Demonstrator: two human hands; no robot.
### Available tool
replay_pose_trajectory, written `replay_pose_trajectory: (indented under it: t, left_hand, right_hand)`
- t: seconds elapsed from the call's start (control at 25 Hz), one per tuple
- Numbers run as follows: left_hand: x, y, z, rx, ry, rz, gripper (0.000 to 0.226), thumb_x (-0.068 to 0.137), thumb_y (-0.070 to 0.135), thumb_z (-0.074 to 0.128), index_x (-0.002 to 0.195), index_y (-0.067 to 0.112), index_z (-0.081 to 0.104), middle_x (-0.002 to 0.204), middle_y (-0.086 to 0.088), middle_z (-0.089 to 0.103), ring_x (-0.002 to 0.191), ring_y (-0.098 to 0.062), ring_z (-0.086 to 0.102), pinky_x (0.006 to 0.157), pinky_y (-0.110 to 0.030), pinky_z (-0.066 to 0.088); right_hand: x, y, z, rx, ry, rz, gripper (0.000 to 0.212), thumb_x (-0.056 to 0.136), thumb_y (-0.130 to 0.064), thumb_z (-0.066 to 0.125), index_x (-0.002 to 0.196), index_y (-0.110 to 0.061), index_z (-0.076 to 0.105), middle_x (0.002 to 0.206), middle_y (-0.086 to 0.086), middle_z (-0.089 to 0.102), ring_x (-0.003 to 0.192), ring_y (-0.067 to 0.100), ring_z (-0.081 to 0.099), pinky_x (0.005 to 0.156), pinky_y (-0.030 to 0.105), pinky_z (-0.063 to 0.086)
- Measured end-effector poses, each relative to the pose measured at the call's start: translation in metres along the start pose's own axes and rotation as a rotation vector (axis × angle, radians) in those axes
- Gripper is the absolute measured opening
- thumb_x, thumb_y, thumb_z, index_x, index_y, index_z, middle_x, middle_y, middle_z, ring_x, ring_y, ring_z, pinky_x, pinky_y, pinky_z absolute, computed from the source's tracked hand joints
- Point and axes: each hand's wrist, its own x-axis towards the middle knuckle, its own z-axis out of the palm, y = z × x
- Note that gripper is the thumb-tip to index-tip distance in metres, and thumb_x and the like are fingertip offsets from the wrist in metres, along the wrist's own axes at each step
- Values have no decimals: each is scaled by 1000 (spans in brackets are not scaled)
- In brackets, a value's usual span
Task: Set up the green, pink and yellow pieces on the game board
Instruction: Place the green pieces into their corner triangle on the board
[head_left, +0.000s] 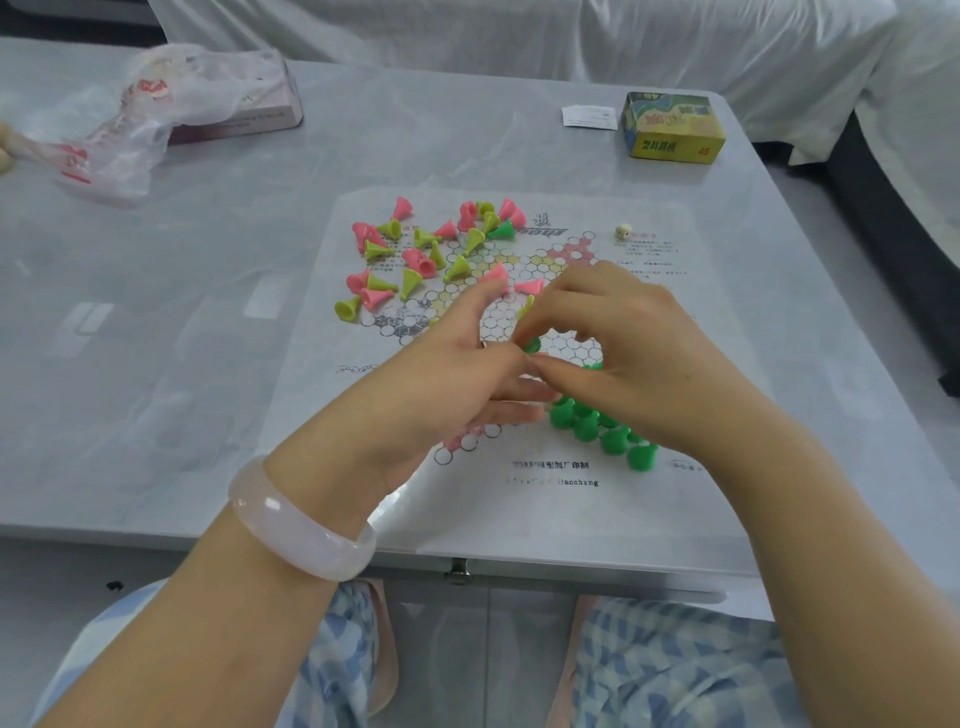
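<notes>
Right grip: the right hand (618, 338) hovers over the middle of the paper game board (649, 499), fingers curled down, fingertips pinching a green piece (532, 344); a yellow-green piece shows just above those fingertips, and I cannot tell which hand has it
Left grip: the left hand (457, 374) lies palm-up just beside the right one, fingers loosely bent, tips meeting the right fingertips at that same green piece; whether it holds anything I cannot tell; a pale bangle (301, 530) sits on its wrist
Green pieces: a standing cluster of green pieces (602, 426) fills the board's near corner, directly under and nearer than the right grip
Pink and yellow pieces: a loose heap of pink and yellow pieces (415, 254) lies tipped over on the board, beyond and left of both grips; one stray green piece (504, 229) lies among them
Die: a small die (623, 232) rests on the board, beyond the right grip
Bench: the grey bench (208, 312) carries the game box (672, 127) far beyond the right grip, and a crumpled plastic bag (130, 130) far left of the left grip
</notes>
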Motion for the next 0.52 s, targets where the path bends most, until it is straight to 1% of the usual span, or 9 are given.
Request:
replay_pose_trajectory:
  t: [0.08, 0.16, 0.24, 0.28, 0.32, 0.4, 0.44, 0.48, 0.52]
  left_hand:
    - [-2, 3, -1, -23, -13, -21, 52, 92, 5, 40, 138, 28, 33, 102, -10, 69, 89, -19, 71, 82, -29, 57]
    - [-4, 5, 0, 26, -16, -19, 46, 93, 7, 39, 134, 28, 38, 108, -7, 67, 92, -17, 69, 86, -30, 55]
    - [-5, 3, -1, 260, 28, 29, 42, 94, 13, 37, 131, 34, 39, 116, 3, 61, 93, -10, 66, 85, -29, 54]
    - [-5, 2, -3, 406, 74, 69, 40, 95, 16, 35, 129, 36, 39, 118, 9, 58, 91, -6, 63, 83, -28, 53]
    - [-4, 0, -5, 544, 119, 109, 38, 95, 19, 35, 129, 37, 40, 119, 11, 55, 88, -5, 60, 82, -27, 51]
    - [-3, -4, -9, 752, 192, 164, 36, 95, 24, 36, 130, 33, 42, 122, 7, 53, 90, -10, 58, 87, -32, 48]
    - [-2, -5, -11, 806, 226, 172, 36, 95, 25, 36, 129, 30, 43, 121, 5, 55, 95, -14, 58, 90, -34, 47]
    - [-2, -5, -13, 829, 257, 175, 35, 95, 25, 37, 129, 29, 45, 115, 4, 57, 97, -16, 58, 90, -34, 46]
    - [-3, -4, -14, 828, 284, 176, 34, 95, 25, 37, 127, 29, 47, 104, 4, 59, 95, -17, 59, 87, -33, 46]
  right_hand:
    - [1, 0, 0, 4, 29, 17, 14, 78, -27, 56, 89, -23, 63, 84, -9, 58, 76, 4, 42, 70, 14, 36]
    - [0, -1, 0, 17, 59, 47, 13, 79, -26, 55, 89, -21, 61, 79, -11, 59, 71, 3, 46, 69, 18, 42]
    - [-1, -1, -2, 62, 84, 111, 6, 82, -23, 55, 87, -21, 57, 77, -10, 62, 69, 4, 54, 69, 24, 49]
    - [-1, -1, -3, 94, 83, 150, 3, 83, -21, 56, 86, -23, 54, 77, -10, 63, 71, 4, 58, 71, 25, 51]
    - [-1, -1, -5, 121, 72, 186, 6, 84, -19, 56, 85, -24, 53, 78, -11, 63, 74, 3, 60, 73, 24, 51]
    - [-2, 2, -4, 119, 10, 218, 5, 83, -21, 58, 85, -24, 56, 86, -13, 64, 82, 2, 60, 78, 23, 50]
    - [-2, 4, -4, 76, -30, 211, 4, 83, -22, 58, 87, -23, 59, 92, -12, 64, 85, 3, 57, 82, 24, 48]
    - [-2, 6, -2, 20, -71, 197, 6, 83, -24, 59, 88, -23, 62, 99, -11, 63, 90, 4, 52, 85, 24, 43]
    - [-2, 7, -1, -21, -107, 187, 8, 83, -25, 59, 89, -23, 65, 104, -10, 61, 95, 5, 47, 87, 23, 37]
